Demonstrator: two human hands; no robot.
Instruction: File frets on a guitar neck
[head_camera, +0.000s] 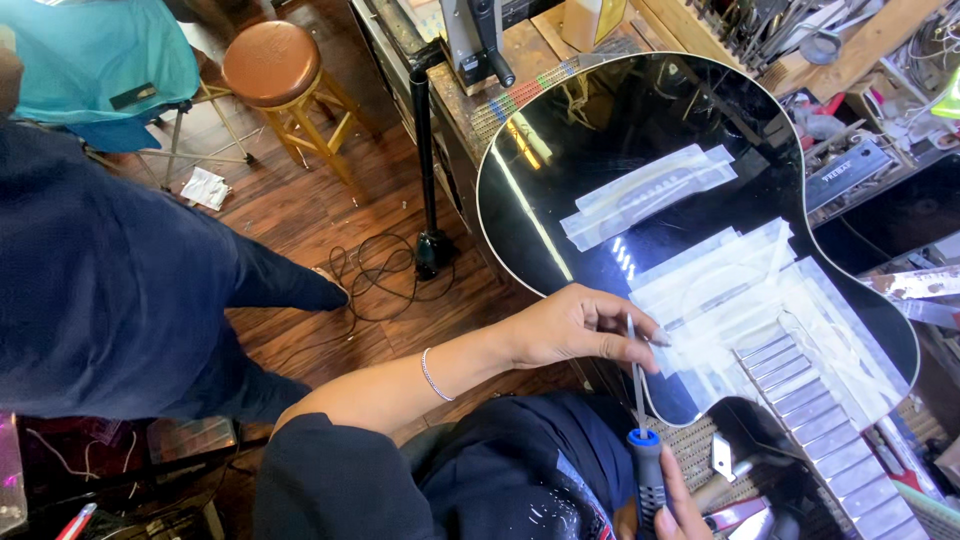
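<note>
Both hands (575, 328) steady thin steel screwdriver (640, 430) w/ glossy black guitar (640, 120).

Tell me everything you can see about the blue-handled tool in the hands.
The tool has a thin metal shaft and a dark ribbed handle with a blue collar. It stands nearly upright at the black guitar body edge. The right hand grips the handle; the left hand fingers steady the shaft near its tip, by the taped area.

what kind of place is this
Probably a guitar repair workshop: a black guitar body masked with tape strips lies on a cluttered workbench, and the right hand holds a blue-handled tool.
</note>
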